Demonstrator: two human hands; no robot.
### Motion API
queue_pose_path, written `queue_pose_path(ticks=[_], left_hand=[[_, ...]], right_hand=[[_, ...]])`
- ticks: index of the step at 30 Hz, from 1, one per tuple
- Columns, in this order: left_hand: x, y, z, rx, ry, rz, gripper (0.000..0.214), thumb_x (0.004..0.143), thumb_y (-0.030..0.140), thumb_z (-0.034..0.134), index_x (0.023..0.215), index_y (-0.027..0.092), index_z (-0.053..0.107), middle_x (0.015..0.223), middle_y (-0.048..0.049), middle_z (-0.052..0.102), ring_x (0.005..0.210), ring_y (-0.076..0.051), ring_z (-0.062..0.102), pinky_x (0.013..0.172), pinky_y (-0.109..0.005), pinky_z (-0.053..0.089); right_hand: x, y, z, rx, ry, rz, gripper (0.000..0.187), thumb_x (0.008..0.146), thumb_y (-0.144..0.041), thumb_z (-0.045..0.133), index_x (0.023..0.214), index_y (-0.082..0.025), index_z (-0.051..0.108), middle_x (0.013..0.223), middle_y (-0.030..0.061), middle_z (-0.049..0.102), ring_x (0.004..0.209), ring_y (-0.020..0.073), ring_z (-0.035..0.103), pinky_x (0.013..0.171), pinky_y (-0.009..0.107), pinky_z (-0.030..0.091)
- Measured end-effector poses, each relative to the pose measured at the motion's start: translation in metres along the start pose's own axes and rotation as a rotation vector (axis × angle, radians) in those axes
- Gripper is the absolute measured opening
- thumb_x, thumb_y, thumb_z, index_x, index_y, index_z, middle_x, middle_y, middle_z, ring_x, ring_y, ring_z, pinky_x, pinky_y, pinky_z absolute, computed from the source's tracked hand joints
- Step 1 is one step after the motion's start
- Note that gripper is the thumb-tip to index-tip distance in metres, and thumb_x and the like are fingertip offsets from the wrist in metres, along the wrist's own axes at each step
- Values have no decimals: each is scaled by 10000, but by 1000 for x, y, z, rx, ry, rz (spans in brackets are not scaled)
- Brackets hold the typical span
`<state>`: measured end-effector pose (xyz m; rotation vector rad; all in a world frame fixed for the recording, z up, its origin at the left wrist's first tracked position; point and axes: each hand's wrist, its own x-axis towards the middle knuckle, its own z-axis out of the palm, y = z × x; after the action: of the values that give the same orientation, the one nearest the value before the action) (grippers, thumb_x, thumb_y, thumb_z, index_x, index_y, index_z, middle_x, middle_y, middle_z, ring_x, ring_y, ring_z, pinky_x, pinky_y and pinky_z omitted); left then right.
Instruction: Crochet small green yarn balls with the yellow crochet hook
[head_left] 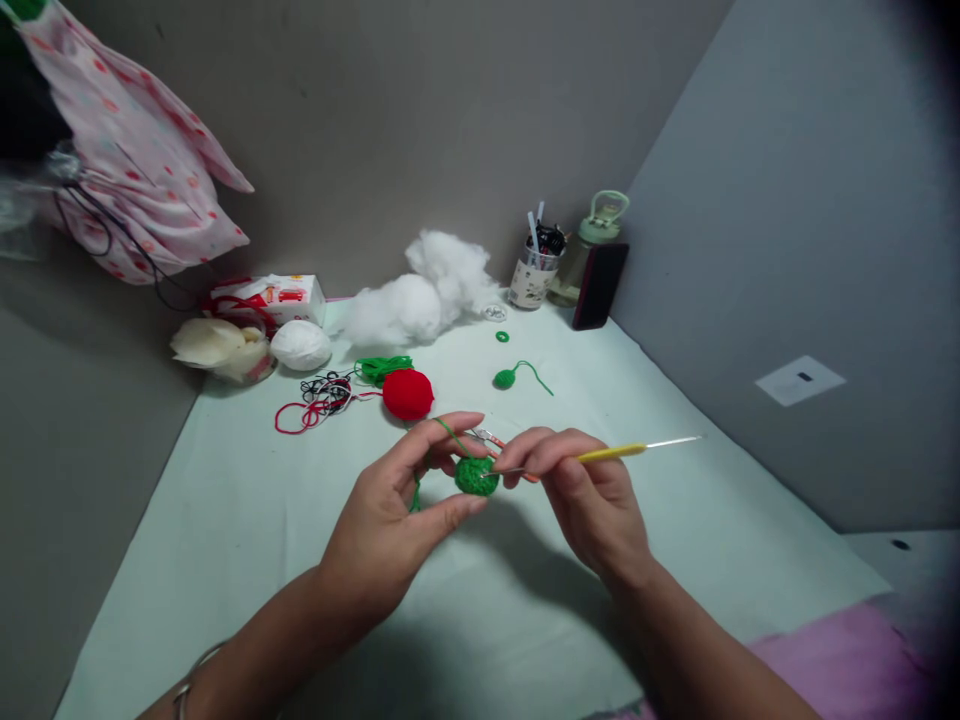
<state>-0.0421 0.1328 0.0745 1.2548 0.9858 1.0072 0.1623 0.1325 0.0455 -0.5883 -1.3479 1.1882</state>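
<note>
Since our green ball (472,482) is probably light and squishy, we'd hold its 9 o'clock edge, left hand (391,512) loosely pinching it, right hand (594,502) clasping the hook (615,453).

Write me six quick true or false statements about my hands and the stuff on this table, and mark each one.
1. The left hand holds a green piece. True.
2. The right hand holds a yellow tool. True.
3. The green piece is a flat square. False; it is rounded.
4. White stuffing lies beyond the red yarn. True.
5. The red yarn is to the right of the yellow tool. False; it is to the left.
6. The stuffing is in the left hand. False; it lies on the table.
</note>
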Motion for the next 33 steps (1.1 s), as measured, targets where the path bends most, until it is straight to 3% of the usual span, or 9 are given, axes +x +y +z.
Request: queue_pose_path(ticks=[7,15,23,29,33], left_hand=[[-2,0,0,-12,11,2,498,779,177,856,1247,291,729,1042,-8,756,1045,-202,647,1015,-359,516],[2,7,5,-78,-43,-61,532,746,165,853,1245,247,689,995,-18,771,1018,-220,704,1017,-387,532],[0,3,6,-104,-101,-89,516,773,201,848,1260,236,682,1034,-38,763,1077,-239,705,1046,-411,518],[2,0,5,-172,-142,-126,745,777,262,879,1460,241,582,1026,-28,681,1081,-245,692,974,-386,508],[2,-3,3,-161,-131,-133,890,773,284,886,1572,270,495,1021,-22,659,990,-215,646,892,-366,486]], right_hand=[[-6,-6,4,-183,5,-105,242,1088,-303,557,1110,-322,797,1059,28,804,1031,203,704,885,382,569],[-4,0,5,-50,27,-45,228,1081,-319,573,1100,-339,799,1086,26,806,966,188,714,824,359,584],[-5,-6,7,-236,41,-60,220,1057,-328,617,1103,-360,830,1048,46,818,1043,229,716,819,396,610],[-3,1,4,-92,42,-19,207,1058,-322,620,1103,-365,817,1049,33,796,976,194,708,753,345,590],[-2,-1,2,-132,35,-19,201,1052,-340,627,1093,-363,823,1014,34,793,970,206,702,800,381,597]])
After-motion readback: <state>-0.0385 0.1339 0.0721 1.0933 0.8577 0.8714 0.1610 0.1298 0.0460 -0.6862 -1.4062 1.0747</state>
